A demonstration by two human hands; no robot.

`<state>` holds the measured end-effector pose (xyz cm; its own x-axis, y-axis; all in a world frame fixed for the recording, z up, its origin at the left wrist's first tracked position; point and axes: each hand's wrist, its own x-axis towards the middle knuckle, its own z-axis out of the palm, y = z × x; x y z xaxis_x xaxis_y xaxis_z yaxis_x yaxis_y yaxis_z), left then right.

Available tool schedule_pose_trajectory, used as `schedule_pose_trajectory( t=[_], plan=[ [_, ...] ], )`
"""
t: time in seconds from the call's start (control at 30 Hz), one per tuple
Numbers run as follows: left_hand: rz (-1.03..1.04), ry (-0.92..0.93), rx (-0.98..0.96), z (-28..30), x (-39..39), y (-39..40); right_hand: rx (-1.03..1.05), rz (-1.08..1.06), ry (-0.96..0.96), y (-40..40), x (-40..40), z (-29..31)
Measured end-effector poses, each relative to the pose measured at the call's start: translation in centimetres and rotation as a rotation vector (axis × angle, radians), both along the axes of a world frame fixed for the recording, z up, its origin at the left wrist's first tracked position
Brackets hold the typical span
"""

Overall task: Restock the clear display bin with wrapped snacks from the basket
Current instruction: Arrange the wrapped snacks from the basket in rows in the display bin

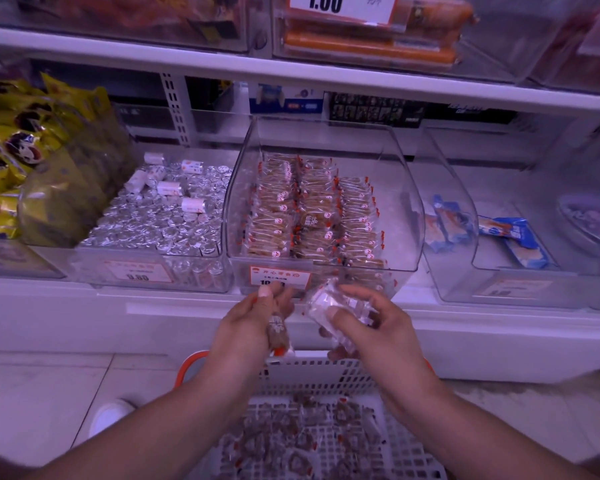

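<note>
Where the white lattice basket sits nearest the camera on the floor, with loose wrapped snacks scattered across its bottom, both hands are raised above its far rim. The left hand has its fingers curled round one brown wrapped snack held upright, and the right hand grips a small bundle of clear-wrapped snacks just beside it. Beyond the hands, the clear display bin stands on the shelf, holding three rows of snack packs, with a bin of foil-wrapped pieces to its left and a bin of blue packets to its right.
</note>
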<state>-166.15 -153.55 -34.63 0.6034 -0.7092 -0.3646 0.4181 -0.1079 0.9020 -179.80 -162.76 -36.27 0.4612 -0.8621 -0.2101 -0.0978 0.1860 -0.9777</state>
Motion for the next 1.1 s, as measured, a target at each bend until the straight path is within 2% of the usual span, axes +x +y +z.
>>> schedule_pose_trajectory(
  t=[0.1,0.17,0.27,0.33,0.43,0.5,0.77,0.93,1.03,1.1],
  plan=[
    [-0.005,-0.083,-0.053,0.1,-0.6,0.6,0.285,-0.011,-0.073,1.3,0.3,-0.3],
    [0.033,-0.057,-0.096,0.0,-1.4,0.4,0.41,0.03,-0.147,2.4,0.7,-0.2],
    [0.06,-0.044,-0.101,-0.1,-2.6,0.2,0.486,0.071,-0.225,3.6,1.3,0.1],
    [0.058,-0.112,-0.108,-0.4,-3.2,0.3,0.496,0.08,-0.235,4.1,1.5,0.5],
    [0.119,-0.302,-0.113,-0.5,-3.5,0.4,0.461,0.13,-0.278,4.4,1.6,0.9],
    [0.167,-0.355,-0.107,-0.7,-3.2,0.3,0.409,0.163,-0.285,4.4,1.7,1.4],
    [0.161,-0.278,-0.126,-0.8,-3.0,0.0,0.255,0.375,-0.236,3.0,0.8,2.3],
    [0.211,-0.145,-0.06,-0.7,-3.6,-0.1,-0.003,0.327,-0.081,3.2,1.2,1.3],
    [0.106,-0.14,-0.042,-0.3,-3.5,-0.2,-0.014,0.27,-0.095,3.0,1.1,1.3],
    [-0.042,-0.275,-0.09,0.5,-2.8,0.0,-0.042,0.218,-0.103,2.5,0.6,1.9]
  ],
)
